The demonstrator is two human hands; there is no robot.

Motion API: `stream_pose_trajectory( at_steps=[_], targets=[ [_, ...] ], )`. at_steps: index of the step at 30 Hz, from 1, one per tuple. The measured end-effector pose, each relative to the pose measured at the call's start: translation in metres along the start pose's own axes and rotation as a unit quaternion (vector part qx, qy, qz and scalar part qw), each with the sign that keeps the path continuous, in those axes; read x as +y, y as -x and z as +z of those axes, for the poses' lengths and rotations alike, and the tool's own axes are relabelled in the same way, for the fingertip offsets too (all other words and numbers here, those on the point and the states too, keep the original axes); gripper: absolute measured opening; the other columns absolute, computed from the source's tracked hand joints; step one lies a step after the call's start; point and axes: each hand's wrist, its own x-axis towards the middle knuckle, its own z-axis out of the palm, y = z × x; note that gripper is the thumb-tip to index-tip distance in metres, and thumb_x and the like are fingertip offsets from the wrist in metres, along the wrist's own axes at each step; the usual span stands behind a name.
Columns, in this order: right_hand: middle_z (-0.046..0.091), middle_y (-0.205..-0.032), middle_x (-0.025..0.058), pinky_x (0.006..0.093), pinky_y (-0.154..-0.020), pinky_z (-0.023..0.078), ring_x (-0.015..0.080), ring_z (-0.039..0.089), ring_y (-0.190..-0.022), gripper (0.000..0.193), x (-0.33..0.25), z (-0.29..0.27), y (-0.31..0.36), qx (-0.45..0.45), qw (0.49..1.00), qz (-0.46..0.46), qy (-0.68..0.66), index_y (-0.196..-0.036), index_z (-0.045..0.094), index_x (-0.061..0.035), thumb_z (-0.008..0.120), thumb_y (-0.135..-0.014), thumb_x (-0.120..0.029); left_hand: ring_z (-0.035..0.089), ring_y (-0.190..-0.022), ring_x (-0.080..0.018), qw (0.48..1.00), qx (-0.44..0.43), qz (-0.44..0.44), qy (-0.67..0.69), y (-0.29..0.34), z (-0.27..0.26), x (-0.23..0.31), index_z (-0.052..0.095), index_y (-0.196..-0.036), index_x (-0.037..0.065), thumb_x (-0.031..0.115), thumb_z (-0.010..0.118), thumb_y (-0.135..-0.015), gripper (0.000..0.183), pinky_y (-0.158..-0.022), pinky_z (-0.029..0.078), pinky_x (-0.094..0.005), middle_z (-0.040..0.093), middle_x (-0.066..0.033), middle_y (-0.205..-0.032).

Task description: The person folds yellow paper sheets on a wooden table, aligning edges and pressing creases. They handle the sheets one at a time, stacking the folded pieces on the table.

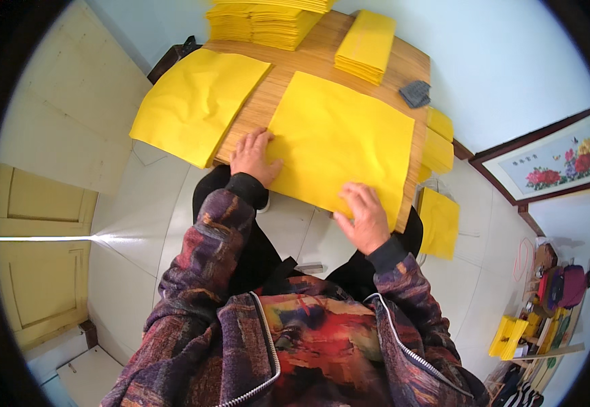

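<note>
A large flat yellow sheet [346, 139], apparently of soft cloth-like material, lies on the wooden table in front of me and reaches its near edge. My left hand [253, 157] rests at the sheet's left edge, fingers stretched out on the wood and thumb over the sheet. At the near edge, toward the right, my right hand [364, 216] touches the sheet with bent fingers, its thumb apart from them. To the left, a pile of similar yellow sheets [200, 102] overhangs the table's edge.
Tall stacks of folded yellow pieces [261, 27] stand at the back of the wooden table [325, 47]. A smaller yellow stack [366, 46] and a grey cloth [415, 93] lie at the right. More yellow pieces [437, 220] sit low beside the table. A framed flower picture [553, 159] leans against the wall.
</note>
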Motion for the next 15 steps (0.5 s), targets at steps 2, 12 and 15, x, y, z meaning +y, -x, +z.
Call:
stream_pose_trajectory(
  at_steps=[2,12,15],
  targets=[
    [0.054,-0.115,0.0105,0.0417,-0.09,0.043,0.0303,0.05,-0.11,0.031,-0.01,0.01,-0.004,-0.053,0.997,-0.025,0.049,-0.103,0.058,-0.0061,0.069,-0.074,-0.01,0.036,-0.131,-0.0315,1.0,0.005,0.005,0.006,0.001,-0.003,0.0,0.053,-0.123,0.015,0.026,0.067,-0.074,0.052,-0.106,0.031,-0.0479,0.044,-0.0055,-0.139],
    [0.058,-0.11,0.0096,0.0395,-0.088,0.046,0.0285,0.054,-0.104,0.016,-0.004,0.029,-0.002,0.025,0.995,-0.038,0.092,-0.093,0.06,-0.0037,0.062,-0.077,-0.004,0.036,-0.132,-0.0327,0.994,0.038,0.098,-0.04,0.03,-0.019,0.008,0.05,-0.129,0.014,0.028,0.072,-0.073,0.062,-0.105,0.031,-0.049,0.041,-0.0102,-0.142],
    [0.06,-0.109,0.0112,0.0398,-0.085,0.048,0.03,0.056,-0.102,0.013,-0.003,0.023,-0.006,-0.01,0.998,-0.017,0.059,-0.092,0.06,-0.0029,0.06,-0.078,-0.004,0.038,-0.132,-0.0292,0.965,-0.004,0.251,-0.081,0.068,-0.008,0.031,0.052,-0.127,0.012,0.025,0.072,-0.071,0.061,-0.105,0.031,-0.0491,0.043,-0.0092,-0.141]
  ],
)
